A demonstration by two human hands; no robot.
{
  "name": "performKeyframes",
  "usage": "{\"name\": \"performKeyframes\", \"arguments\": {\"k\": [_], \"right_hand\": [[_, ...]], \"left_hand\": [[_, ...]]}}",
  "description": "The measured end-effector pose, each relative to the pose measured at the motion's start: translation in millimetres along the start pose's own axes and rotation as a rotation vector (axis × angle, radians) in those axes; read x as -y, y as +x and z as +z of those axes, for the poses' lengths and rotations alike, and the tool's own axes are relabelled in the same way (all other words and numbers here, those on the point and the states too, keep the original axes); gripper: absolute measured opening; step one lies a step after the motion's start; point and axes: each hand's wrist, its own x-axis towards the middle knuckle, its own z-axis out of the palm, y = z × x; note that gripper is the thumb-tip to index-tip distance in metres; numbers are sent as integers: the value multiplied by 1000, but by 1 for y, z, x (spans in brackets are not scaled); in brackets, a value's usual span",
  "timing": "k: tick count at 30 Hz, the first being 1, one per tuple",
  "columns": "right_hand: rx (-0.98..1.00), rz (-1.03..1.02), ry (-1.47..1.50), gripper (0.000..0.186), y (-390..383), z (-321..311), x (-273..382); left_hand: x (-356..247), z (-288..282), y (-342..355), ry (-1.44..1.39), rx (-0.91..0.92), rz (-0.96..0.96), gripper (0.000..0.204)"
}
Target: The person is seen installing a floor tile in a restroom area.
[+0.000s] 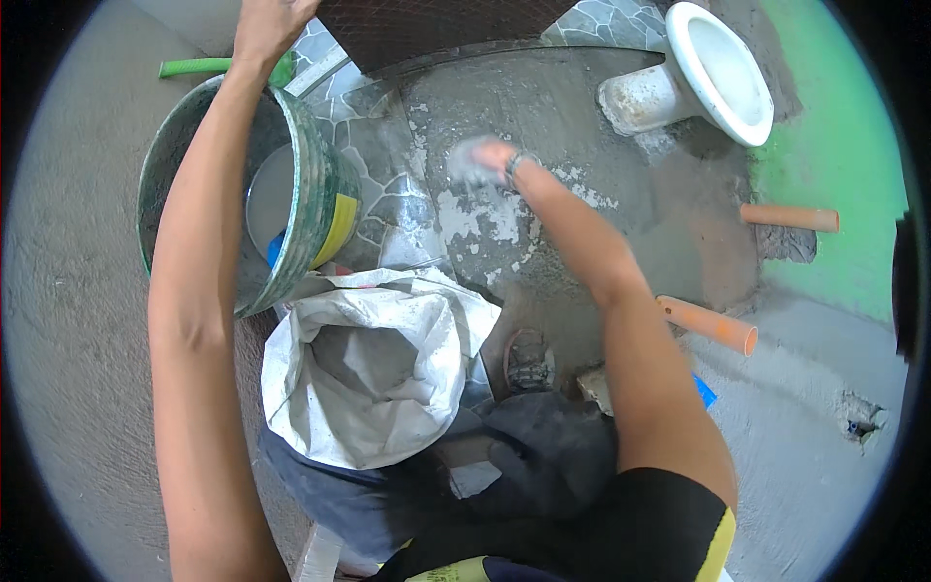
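My right hand (pixel 493 155), with a band at its wrist, is smeared by motion over the grey floor; its fingers and anything in them cannot be made out. Around it, patches of pale powder (pixel 499 221) lie on the damp-looking cement floor (pixel 572 97). My left arm reaches across a green bucket (pixel 325 209), and my left hand (pixel 276 21) is cut off by the upper edge beside a dark brown patterned panel (pixel 436 24), so its fingers are hidden. Close to my legs stands an open white sack (pixel 291 373) with grey powder (pixel 364 359) inside.
A white toilet bowl (pixel 722 73) is at the far right. Orange pipes (pixel 790 217) jut out near the green wall (pixel 824 126), another orange pipe (pixel 713 325) nearer me. A round pale container (pixel 272 199) sits in the bucket. My shoe (pixel 529 361) rests beside the sack.
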Motion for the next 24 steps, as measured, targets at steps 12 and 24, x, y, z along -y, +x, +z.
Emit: {"name": "performKeyframes", "arguments": {"k": [12, 24], "right_hand": [[-176, -10, 16, 30, 5, -61, 2], [-524, -126, -498, 40, 54, -59, 65]], "left_hand": [[13, 2, 3, -24, -22, -2, 57], [10, -1, 4, -62, 43, -44, 50]]}}
